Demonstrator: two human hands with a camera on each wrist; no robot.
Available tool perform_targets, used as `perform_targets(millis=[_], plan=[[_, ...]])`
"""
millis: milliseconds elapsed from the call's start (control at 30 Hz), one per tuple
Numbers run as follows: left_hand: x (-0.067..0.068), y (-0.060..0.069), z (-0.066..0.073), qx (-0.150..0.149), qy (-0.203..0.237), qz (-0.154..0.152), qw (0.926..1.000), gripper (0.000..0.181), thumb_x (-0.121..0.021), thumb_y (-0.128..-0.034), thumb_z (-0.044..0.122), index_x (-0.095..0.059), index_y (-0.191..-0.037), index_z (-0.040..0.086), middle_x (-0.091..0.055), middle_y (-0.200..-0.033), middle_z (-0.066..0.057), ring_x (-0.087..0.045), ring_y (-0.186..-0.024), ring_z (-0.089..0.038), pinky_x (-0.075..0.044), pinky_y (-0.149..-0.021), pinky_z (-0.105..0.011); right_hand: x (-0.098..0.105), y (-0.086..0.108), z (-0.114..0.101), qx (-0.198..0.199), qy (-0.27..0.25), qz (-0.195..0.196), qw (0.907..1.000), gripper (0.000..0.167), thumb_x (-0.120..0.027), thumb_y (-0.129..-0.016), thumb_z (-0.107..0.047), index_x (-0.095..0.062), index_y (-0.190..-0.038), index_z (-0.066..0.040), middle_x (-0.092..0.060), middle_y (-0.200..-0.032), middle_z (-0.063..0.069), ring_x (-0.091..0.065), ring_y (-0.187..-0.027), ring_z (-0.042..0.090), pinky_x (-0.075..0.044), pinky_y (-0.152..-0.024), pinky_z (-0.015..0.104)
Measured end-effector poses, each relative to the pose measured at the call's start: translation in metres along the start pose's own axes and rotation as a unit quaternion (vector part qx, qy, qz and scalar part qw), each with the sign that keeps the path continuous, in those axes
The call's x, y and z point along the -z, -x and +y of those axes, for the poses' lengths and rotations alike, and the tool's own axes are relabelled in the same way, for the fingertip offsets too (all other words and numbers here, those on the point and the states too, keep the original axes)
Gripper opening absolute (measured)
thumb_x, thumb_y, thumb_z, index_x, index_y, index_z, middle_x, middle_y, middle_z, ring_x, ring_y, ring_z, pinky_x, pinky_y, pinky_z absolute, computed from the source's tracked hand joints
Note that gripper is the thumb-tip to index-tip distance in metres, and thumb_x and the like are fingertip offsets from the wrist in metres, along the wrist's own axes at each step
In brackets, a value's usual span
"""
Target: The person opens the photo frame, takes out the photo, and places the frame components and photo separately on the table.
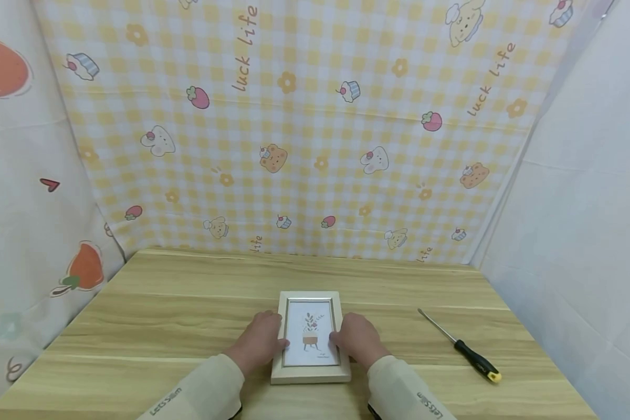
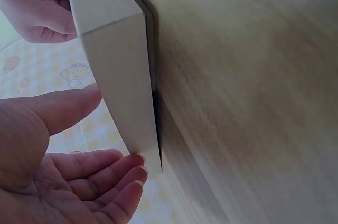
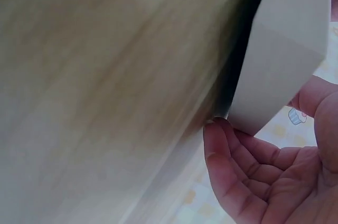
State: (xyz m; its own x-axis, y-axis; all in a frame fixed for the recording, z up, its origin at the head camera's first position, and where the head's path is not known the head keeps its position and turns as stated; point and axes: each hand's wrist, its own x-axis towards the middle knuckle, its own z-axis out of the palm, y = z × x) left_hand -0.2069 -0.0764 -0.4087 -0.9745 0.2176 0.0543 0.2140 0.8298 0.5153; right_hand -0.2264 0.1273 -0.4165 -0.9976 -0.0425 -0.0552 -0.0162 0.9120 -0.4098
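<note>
A cream picture frame (image 1: pixel 311 378) with a potted-plant print behind its front lies face up at the middle of the wooden table. My left hand (image 1: pixel 259 343) grips its left side, the thumb over the front border. On the opposite side my right hand (image 1: pixel 358 338) grips it the same way, thumb on the front. In the left wrist view, the fingertips of the left hand (image 2: pixel 68 166) touch the side of the picture frame (image 2: pixel 119 76). Curled fingers of the right hand (image 3: pixel 264 171) meet the lower edge of the picture frame (image 3: pixel 280 55) in the right wrist view.
A screwdriver (image 1: pixel 469 354) with a black and yellow handle lies on the wooden table (image 1: pixel 189 303), right of the picture frame. Behind the table hangs a yellow checked cloth (image 1: pixel 315 128). White cloths (image 1: pixel 583 204) close in both sides.
</note>
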Motion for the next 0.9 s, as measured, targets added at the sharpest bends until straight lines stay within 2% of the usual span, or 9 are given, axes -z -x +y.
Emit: perform_targets(millis=[267, 633, 767, 900], plan=[[-0.002, 0.000, -0.002, -0.033, -0.033, 0.018, 0.9988, 0.039, -0.081, -0.0741, 0.009, -0.060, -0.100, -0.013, -0.062, -0.099, -0.024, -0.056, -0.099, -0.041, -0.045, -0.092, -0.049, 0.003, 0.000, -0.002, -0.006, -0.025, 0.002, 0.9997, 0.024, -0.068, -0.081, -0.014, -0.049, -0.068, -0.007, -0.042, -0.059, 0.001, -0.042, -0.053, 0.016, -0.033, -0.049, 0.026], [0.000, 0.001, 0.001, -0.029, -0.045, 0.012, 0.9985, 0.037, -0.081, -0.0746, 0.009, -0.061, -0.098, -0.011, -0.062, -0.095, -0.020, -0.057, -0.093, -0.036, -0.047, -0.088, -0.047, 0.003, -0.001, 0.007, 0.013, -0.089, -0.028, 0.9955, 0.025, -0.069, -0.085, -0.015, -0.056, -0.066, -0.005, -0.042, -0.056, -0.001, -0.041, -0.052, 0.012, -0.035, -0.049, 0.024], [0.001, 0.001, 0.001, -0.027, -0.044, 0.008, 0.9987, 0.037, -0.081, -0.0749, 0.009, -0.061, -0.098, -0.011, -0.062, -0.094, -0.020, -0.058, -0.093, -0.036, -0.048, -0.087, -0.047, 0.004, 0.000, 0.012, 0.016, -0.130, -0.046, 0.9903, 0.023, -0.070, -0.085, -0.016, -0.059, -0.067, -0.005, -0.043, -0.055, -0.002, -0.040, -0.051, 0.011, -0.035, -0.048, 0.023], [0.001, 0.001, -0.002, -0.025, -0.042, 0.007, 0.9988, 0.033, -0.081, -0.0746, 0.009, -0.061, -0.094, -0.009, -0.060, -0.089, -0.017, -0.057, -0.088, -0.033, -0.049, -0.084, -0.046, 0.004, 0.000, 0.017, 0.023, -0.199, -0.058, 0.9780, 0.018, -0.070, -0.084, -0.014, -0.064, -0.074, -0.001, -0.052, -0.059, -0.002, -0.048, -0.055, 0.011, -0.040, -0.050, 0.024]])
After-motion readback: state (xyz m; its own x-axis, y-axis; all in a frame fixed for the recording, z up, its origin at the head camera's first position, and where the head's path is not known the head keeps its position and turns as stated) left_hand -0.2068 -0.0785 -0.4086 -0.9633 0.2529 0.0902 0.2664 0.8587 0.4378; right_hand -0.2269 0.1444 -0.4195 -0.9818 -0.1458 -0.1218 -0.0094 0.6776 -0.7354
